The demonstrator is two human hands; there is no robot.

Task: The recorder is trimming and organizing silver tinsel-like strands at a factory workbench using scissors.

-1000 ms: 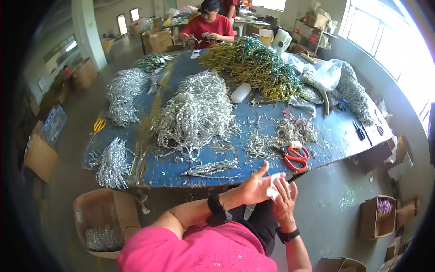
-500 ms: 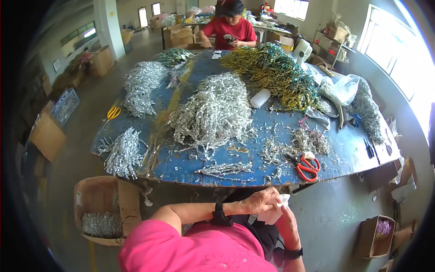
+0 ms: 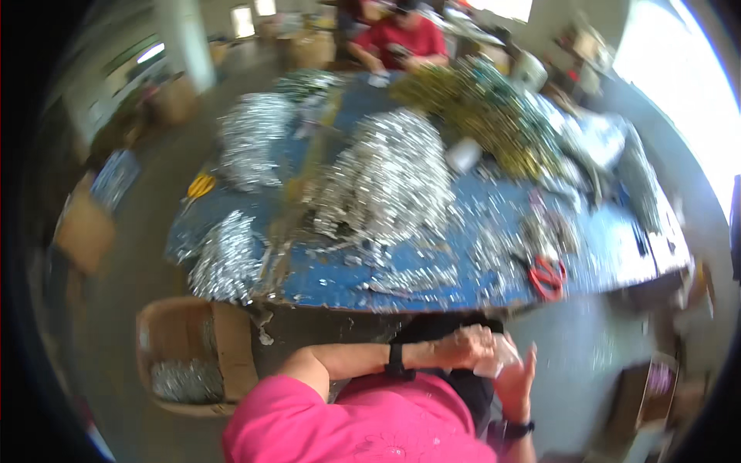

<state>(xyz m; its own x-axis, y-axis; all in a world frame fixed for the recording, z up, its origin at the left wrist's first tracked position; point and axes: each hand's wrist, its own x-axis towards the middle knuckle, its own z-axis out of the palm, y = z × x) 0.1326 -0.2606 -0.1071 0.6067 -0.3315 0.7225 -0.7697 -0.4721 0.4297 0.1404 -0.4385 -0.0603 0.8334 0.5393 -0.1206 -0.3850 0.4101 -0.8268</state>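
Note:
Just off the near table edge, my left hand (image 3: 468, 346) is closed on a crumpled white tissue (image 3: 502, 358), its fingers curled. The tissue presses against my right hand (image 3: 519, 384), whose fingers are stretched and apart. Motion blurs both hands slightly. Red-handled scissors (image 3: 548, 278) lie on the table's near right, closest to my right hand. A big heap of silver tinsel (image 3: 390, 181) fills the table's middle, with a thin silver bundle (image 3: 413, 279) in front of it.
Smaller silver tinsel bundles (image 3: 225, 261) and yellow-handled scissors (image 3: 201, 186) lie at the left of the blue table (image 3: 324, 289). Gold-green tinsel (image 3: 494, 116) is piled at the back right. Opposite, a person in red (image 3: 401, 40) works. A cardboard box (image 3: 235, 355) stands at lower left.
The view has shifted and blurred. My right fingers have stretched out, and the tissue now lies against that palm. My left hand keeps its grip. The person opposite has leaned forward.

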